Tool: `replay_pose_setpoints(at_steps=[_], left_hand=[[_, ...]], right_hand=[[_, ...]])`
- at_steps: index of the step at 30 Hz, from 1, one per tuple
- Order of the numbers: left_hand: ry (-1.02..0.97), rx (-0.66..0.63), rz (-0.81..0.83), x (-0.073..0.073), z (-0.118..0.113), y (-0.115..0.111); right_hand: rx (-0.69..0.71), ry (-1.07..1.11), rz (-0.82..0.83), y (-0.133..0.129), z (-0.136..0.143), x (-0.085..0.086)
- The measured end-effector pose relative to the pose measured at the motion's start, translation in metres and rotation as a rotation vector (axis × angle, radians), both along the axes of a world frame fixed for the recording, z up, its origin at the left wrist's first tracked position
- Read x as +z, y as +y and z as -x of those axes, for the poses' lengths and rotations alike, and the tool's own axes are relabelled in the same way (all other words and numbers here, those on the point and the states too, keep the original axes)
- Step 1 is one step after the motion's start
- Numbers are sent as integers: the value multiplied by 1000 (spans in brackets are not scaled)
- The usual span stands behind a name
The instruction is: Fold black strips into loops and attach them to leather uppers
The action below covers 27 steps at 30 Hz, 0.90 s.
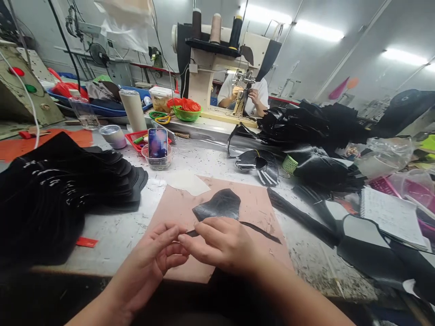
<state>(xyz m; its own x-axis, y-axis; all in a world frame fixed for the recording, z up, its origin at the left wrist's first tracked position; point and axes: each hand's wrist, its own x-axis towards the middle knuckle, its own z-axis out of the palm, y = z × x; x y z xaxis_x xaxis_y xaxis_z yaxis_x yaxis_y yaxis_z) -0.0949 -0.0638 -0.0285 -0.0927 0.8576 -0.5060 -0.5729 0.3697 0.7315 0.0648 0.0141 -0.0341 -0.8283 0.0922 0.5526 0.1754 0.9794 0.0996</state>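
Note:
A narrow black strip that looks like leather runs from under my right hand out to the right. My left hand pinches its near end between thumb and forefinger. Close beside it, my right hand is closed over the same strip, its thumb near my left fingertips. Just beyond my hands lies a black leather-like piece with a pointed, curved outline. Both rest on a pinkish-tan sheet, and a cream-white piece overlaps that sheet's far edge.
Stacked black pieces stand at the left, near a red strip. A phone leans in a clear tub. Behind is a sewing machine, with a person working beyond it. At right lie black cut pieces and a notebook.

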Motion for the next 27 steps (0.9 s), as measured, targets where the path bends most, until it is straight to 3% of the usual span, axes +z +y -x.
replay_pose_setpoints(at_steps=[5,10,15,17,21,24,27], left_hand=[[127,79,3,-9,21,3],[214,415,-18,-4,54,6],[249,554,-82,18,74,11],[284,519,-139,24,71,21],[311,326,-262,33,54,63],[312,266,-374,40,31,93],[306,166,-465,41,2,99]], right_hand=[[84,-76,-27,24,21,-14],[-348,-268,460,73,25,-28],[-300,-510,583,103,19,-33],[-299,-580,578,108,22,-31],[-234,-659,509,105,30,-17],[-149,-637,447,80,21,10],[-49,-576,376,39,-3,45]])
